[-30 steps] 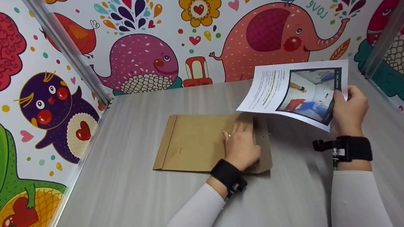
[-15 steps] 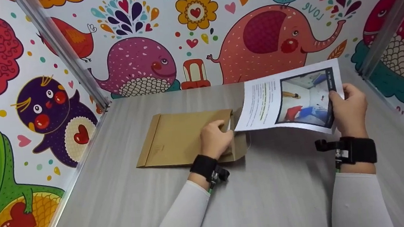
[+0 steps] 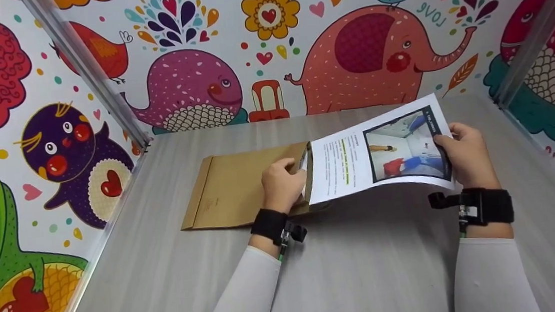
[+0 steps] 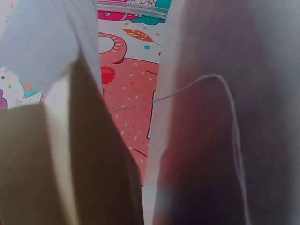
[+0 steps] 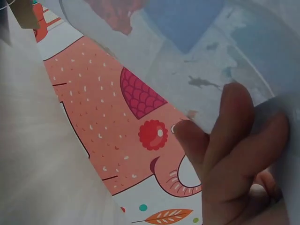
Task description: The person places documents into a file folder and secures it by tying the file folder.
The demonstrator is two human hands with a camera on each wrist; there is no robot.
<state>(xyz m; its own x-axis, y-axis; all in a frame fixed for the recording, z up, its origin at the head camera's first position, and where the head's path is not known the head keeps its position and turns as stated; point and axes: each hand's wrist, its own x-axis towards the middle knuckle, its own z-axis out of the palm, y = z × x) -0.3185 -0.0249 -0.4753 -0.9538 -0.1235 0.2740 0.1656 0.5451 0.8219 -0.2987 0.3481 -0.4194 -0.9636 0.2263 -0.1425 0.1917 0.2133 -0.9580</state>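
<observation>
A brown kraft document envelope (image 3: 235, 185) lies on the table with its opening to the right. At that opening my left hand (image 3: 282, 183) grips the upper layer, fingers curled over its edge. My right hand (image 3: 466, 154) pinches the right edge of a printed sheet (image 3: 343, 165) that carries text, a highlighted line and a photo. The sheet is held raised and bowed, its left edge right at the envelope's mouth. In the left wrist view a thin white string (image 4: 234, 126) hangs near the envelope (image 4: 28, 159). The right wrist view has the sheet's underside (image 5: 187, 56) above my fingers (image 5: 236, 108).
The grey wood-grain table (image 3: 368, 268) stretches out in front and to both sides. Cartoon-printed panels (image 3: 269, 66) stand at the back and sides, joined by metal corner posts (image 3: 84, 67).
The sheet has come left and down to the envelope's mouth with my right hand. My left hand went from resting on the envelope to gripping its opening, and the envelope has shifted left.
</observation>
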